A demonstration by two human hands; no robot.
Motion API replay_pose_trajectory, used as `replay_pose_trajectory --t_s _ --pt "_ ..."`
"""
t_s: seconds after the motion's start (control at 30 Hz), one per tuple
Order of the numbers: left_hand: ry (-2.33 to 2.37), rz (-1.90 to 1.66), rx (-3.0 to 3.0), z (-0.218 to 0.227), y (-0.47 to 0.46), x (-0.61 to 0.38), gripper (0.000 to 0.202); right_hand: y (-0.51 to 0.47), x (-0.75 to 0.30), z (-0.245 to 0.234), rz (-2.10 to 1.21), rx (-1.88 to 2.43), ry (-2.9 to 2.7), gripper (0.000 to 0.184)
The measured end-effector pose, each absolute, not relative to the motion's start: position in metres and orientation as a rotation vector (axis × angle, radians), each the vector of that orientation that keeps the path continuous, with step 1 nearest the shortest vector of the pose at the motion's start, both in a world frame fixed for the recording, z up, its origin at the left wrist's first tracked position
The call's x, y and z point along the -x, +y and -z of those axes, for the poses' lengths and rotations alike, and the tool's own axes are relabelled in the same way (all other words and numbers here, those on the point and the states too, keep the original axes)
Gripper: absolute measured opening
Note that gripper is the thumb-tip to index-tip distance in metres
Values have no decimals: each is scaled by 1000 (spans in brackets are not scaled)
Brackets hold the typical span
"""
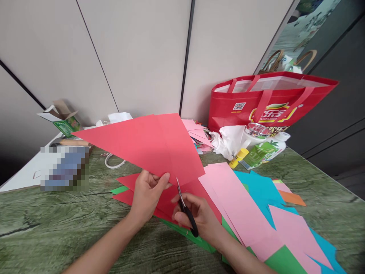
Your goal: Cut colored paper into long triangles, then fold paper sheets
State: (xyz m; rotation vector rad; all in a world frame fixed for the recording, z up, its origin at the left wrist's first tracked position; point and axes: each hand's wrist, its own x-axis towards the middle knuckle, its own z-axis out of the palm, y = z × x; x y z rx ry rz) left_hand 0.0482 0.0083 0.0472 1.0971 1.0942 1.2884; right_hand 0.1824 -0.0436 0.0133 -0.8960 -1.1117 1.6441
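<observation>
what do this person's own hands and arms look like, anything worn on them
The left hand and right hand are gloveless, with no ring showing. The left forearm and right forearm are bare: no sleeve, watch or bracelet is visible.

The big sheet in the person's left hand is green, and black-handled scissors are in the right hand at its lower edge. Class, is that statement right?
Not quite: the colour is wrong. The head view shows that the big sheet in the left hand is red. The black-handled scissors are in the right hand at its lower edge, as stated.
</observation>
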Motion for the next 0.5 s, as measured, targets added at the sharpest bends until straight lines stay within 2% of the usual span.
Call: replay_pose_trajectory --t_s 0.33,0.5 --pt "1112 -1311 -1080 -47 7 -49 24 -44 -180 -9 -1616 989 -1104 26" --pt "1144 -1315 -1086 -47 6 -49 25 -45 -180 -9 -1653 1002 -1065 28"
